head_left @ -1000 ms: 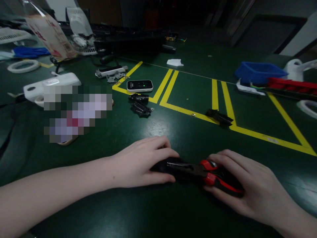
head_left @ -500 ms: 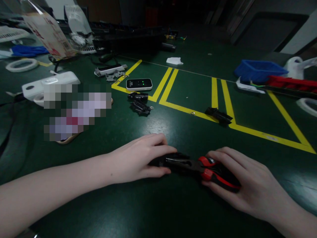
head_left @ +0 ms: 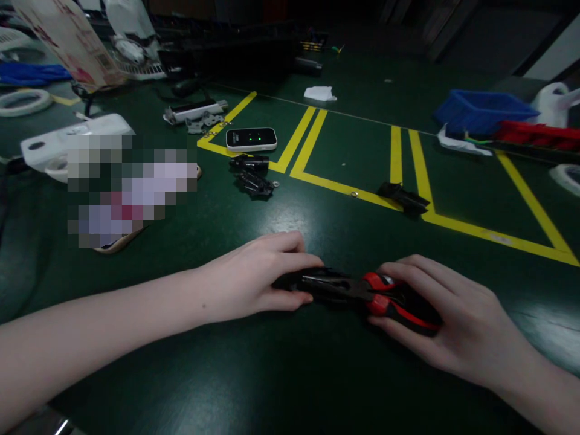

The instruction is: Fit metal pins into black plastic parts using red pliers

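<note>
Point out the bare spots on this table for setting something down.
Bare table lies between the left forearm and right forearm, nearer than the pliers. Another patch runs from the pliers up to the yellow tape. It is crowded at the far left, around the white device and printed bag.

On my green counter [head_left: 203, 374], I see a white device with two green lights [head_left: 251, 139] inside the yellow tape, near its left end. Beyond it I make out a scrap of white paper [head_left: 319, 93]. A blue bin [head_left: 484, 113] sits at far right, just beside a red strip [head_left: 541, 135].
</note>
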{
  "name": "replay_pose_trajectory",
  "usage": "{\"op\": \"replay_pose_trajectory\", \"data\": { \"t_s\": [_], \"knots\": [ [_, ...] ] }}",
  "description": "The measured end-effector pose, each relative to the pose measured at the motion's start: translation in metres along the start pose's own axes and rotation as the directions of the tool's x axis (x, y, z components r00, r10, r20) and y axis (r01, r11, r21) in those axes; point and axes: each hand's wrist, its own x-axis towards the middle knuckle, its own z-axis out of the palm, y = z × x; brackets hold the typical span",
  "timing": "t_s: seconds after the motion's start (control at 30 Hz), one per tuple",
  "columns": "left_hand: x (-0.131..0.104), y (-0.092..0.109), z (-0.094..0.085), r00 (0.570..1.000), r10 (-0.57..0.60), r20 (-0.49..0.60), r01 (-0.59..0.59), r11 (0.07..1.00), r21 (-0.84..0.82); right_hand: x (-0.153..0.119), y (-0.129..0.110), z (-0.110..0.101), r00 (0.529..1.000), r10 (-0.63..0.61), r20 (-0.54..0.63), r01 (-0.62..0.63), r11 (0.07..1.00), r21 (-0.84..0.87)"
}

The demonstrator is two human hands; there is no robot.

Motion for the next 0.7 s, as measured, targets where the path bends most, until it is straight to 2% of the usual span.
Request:
{"op": "replay_pose_trajectory", "data": {
  "t_s": [0.23,0.43,0.6,0.7],
  "knots": [
    [-0.0008,-0.0045,0.0018,0.998,0.059,-0.023,-0.057,0.996,0.069,-0.0005,-0.0002,0.0018,1.0,-0.002,0.004,0.002,1.0,0.011],
    [-0.0024,-0.005,0.0005,0.998,0.061,-0.035,-0.059,0.997,0.053,0.0002,0.0,0.0002,1.0,-0.009,-0.029,0.009,1.0,-0.018],
    [-0.0034,-0.0057,-0.0019,0.995,0.054,-0.078,-0.048,0.995,0.083,0.0009,0.002,-0.0032,0.996,-0.001,-0.092,-0.005,0.998,-0.067],
    [-0.0047,-0.0077,-0.0027,0.992,0.05,-0.12,-0.038,0.994,0.099,0.0005,0.0048,-0.0056,0.986,0.059,-0.157,-0.07,0.995,-0.069]
  ]
}}
